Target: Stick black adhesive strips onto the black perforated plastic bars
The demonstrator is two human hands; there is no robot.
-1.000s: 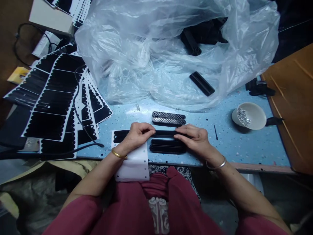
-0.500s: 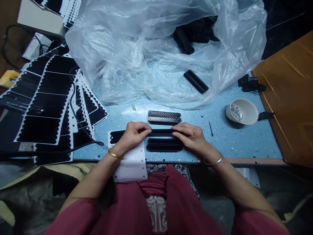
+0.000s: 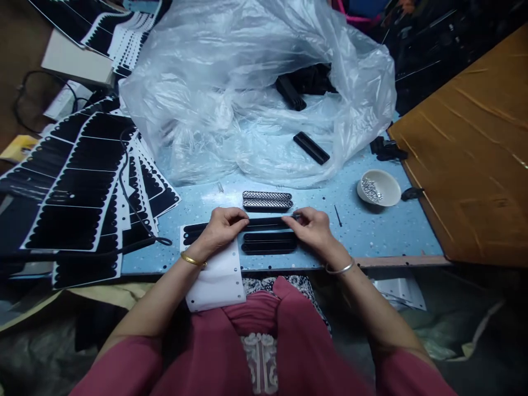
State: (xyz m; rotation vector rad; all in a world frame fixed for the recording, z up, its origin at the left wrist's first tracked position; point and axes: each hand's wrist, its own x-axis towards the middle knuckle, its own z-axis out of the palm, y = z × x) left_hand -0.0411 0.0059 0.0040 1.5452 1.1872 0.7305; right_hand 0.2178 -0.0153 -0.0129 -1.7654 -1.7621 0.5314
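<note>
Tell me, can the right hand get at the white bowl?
Likely yes: between the right hand and the white bowl only a thin black stick lies on the blue tabletop, though the hand would first have to release the black strip.

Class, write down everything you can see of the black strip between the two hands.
The black strip is long, narrow and nearly straight, with a plain dark surface; its material is unclear. It runs crosswise, held at one end by the left hand and at the other by the right hand. It appears between the patterned bars and the plain black pair. Both ends are hidden.
</note>
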